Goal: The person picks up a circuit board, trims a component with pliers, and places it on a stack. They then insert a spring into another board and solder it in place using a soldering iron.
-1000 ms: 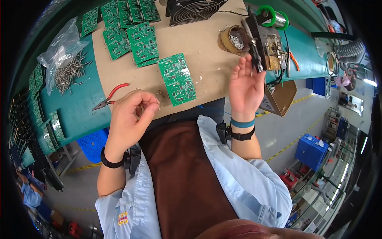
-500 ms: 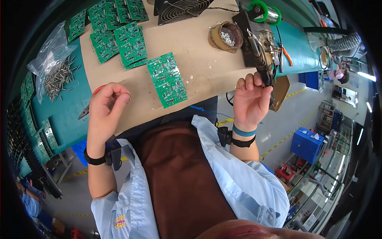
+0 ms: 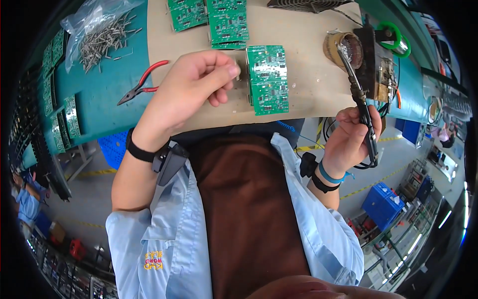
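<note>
Fan (image 3: pixel 304 4) cropped, pinched piece (image 3: pixel 238 76) too small

The circuit board (image 3: pixel 269 82) lay on the sheet (image 3: pixel 311 94), mid-workbench (image 3: pixel 107 102), with the stacked boards (image 3: pixel 228 22) behind it to the left. The left hand (image 3: pixel 196 82) was positioned between the board and the pliers (image 3: pixel 133 93), which straddled the sheet's left edge. Metal pins (image 3: pixel 102 44) lay farther left. The pot (image 3: pixel 333 50) stood right of the board; the solder reel (image 3: pixel 400 46) sat farther right.

Green surface (image 3: pixel 99 102) bright, evenly lit. White glare on rectangular green circuit board (image 3: pixel 268 82), sheen on crumpled clear plastic bag (image 3: pixel 94 19). Long white tube lamps (image 3: pixel 444 219) glow beyond surface's right edge. Fisheye bends straight lines; picture corners black.
</note>
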### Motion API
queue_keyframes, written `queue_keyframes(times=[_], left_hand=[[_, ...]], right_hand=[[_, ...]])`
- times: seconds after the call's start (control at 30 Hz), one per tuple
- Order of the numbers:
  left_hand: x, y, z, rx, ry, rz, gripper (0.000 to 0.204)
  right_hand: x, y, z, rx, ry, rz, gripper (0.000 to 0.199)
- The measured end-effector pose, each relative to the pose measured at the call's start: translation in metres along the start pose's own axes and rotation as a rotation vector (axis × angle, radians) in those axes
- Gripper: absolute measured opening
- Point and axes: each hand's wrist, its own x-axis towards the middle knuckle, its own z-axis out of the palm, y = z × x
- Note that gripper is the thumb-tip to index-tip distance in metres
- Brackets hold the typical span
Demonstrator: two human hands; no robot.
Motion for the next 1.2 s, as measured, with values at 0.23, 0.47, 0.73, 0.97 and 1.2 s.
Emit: queue_keyframes(times=[0.23, 0.47, 0.73, 0.97, 1.2], left_hand=[[0.011, 0.002, 0.004, 0.124, 0.009, -0.039, 0.025], [0.015, -0.001, 0.005, 0.158, -0.005, -0.023, 0.023], [0.015, 0.0, 0.005, 0.195, -0.023, -0.024, 0.019], [0.018, -0.001, 0.002, 0.182, -0.026, -0.036, 0.02], [0.019, 0.0, 0.005, 0.162, -0.014, -0.011, 0.022]], right_hand=[[-0.003, 0.0, 0.007, -0.053, -0.05, 0.028, 0.055], [-0.003, 0.003, 0.009, -0.038, -0.038, -0.014, 0.054], [-0.002, 0.004, 0.01, -0.045, -0.067, 0.0, 0.053], [-0.004, 0.004, 0.016, 0.013, -0.017, 0.025, 0.054], [-0.006, 0.004, 0.012, -0.019, -0.073, 0.028, 0.052]])
